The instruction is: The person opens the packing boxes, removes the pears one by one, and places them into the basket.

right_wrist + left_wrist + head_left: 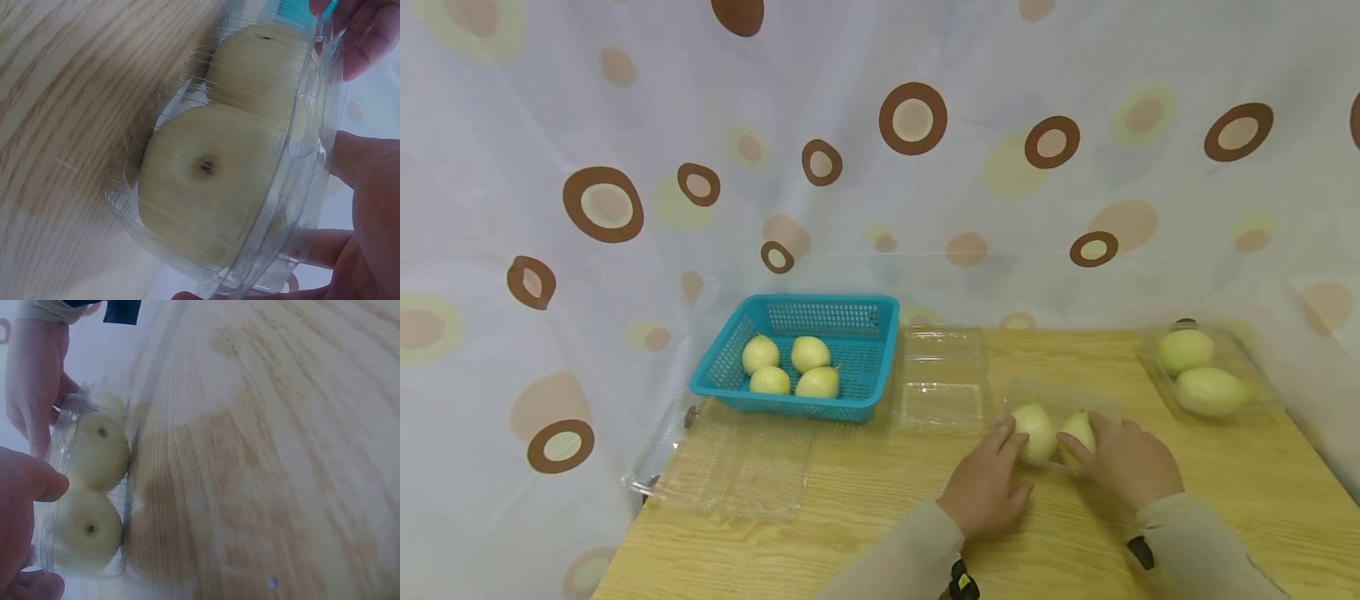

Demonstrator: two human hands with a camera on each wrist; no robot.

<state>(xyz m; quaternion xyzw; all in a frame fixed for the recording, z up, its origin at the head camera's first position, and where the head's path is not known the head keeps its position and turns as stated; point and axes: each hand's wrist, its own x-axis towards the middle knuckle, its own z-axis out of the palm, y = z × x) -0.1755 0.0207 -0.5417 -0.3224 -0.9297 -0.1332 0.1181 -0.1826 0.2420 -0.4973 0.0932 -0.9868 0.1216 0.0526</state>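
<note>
Two pale yellow-green pears sit side by side in a clear plastic box (1060, 397) on the table. My left hand (988, 483) rests its fingertips on the left pear (1037, 435), its thumb standing apart from that pear. Around the right pear (1078, 433), the thumb and fingers of my right hand (1127, 461) pinch from both sides. Through the box wall, the left wrist view shows the blossom ends of a pear (94, 531) and its neighbour. Close up in the right wrist view, one pear (206, 181) fills the near end of the box, beside my right thumb (362, 156).
A blue plastic basket (887, 350) holding several pears stands at the back left. Open clear boxes lie beside it, one box (943, 375) to its right and another box (737, 467) in front. At the far right, a clear box (1247, 358) contains two pears. A patterned curtain (850, 208) hangs behind.
</note>
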